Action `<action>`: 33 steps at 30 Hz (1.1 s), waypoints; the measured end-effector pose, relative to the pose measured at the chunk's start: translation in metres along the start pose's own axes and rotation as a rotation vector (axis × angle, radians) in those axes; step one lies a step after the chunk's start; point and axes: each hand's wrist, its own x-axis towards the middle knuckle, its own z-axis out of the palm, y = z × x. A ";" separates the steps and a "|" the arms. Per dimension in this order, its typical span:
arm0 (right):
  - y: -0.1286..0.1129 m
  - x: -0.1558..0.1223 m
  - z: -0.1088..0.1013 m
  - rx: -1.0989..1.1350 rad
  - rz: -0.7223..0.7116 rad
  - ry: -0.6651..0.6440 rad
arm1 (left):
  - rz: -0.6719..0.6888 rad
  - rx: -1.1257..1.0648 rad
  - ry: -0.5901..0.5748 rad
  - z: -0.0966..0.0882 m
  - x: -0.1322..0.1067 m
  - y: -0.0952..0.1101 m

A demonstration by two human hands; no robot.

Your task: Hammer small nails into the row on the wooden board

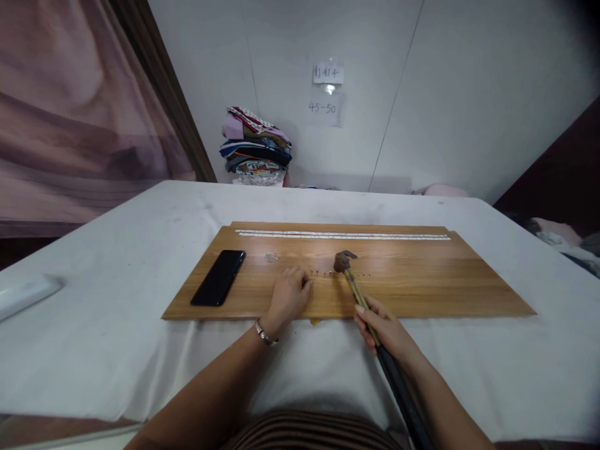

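Observation:
My right hand (385, 326) is wrapped round the handle of a claw hammer (359, 294), a little above the wooden board. The hammer's rusty head (342, 262) is over a row of small nails (324, 273) standing in the board; some look driven low. My left hand (289, 292) rests on the wooden board (435, 275), left of that row, its fingers curled and closed. Whatever they may hold is hidden. Just beyond it lies a small pile of loose nails (270, 257).
A black phone (218, 278) lies on the board's left part. Two white measuring strips (344, 235) run along its far edge. The board sits on a white-covered table (117, 250). Against the wall is a stack of folded cloth (257, 149). A white object (25, 294) lies far left.

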 end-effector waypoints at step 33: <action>-0.001 -0.002 0.000 -0.015 0.004 0.011 | -0.001 -0.005 -0.009 -0.001 0.001 0.000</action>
